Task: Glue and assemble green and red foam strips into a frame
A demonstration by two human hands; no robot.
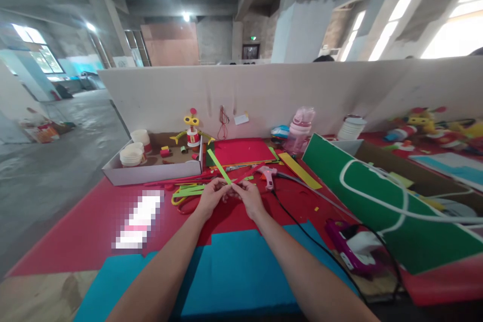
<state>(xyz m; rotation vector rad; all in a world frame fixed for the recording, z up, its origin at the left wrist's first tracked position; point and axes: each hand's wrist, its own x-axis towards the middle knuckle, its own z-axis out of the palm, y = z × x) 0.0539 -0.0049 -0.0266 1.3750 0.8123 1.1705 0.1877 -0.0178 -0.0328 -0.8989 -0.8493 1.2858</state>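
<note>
My left hand (212, 197) and my right hand (247, 198) meet fingertip to fingertip above the red table covering, both closed in a pinch. Between them they grip the joined ends of a light green paper strip (219, 166) and a red paper strip (249, 173). The green one slants up to the left, the red one up to the right, forming a V. Loose green strips (190, 190) lie over yellow-handled scissors (175, 200) beside my left hand. Just right of my right hand rests a pink glue gun (268, 177). The fingers partly hide where the strips meet.
A white box (151, 176) with paper cups and a paper-cup figure (193, 136) stands back left. Red paper sheets (241, 152) and a pink bottle (299, 131) are behind. Right are a green box (362, 196), a purple power strip (349, 249) and cables. Blue sheets (241, 266) lie in front.
</note>
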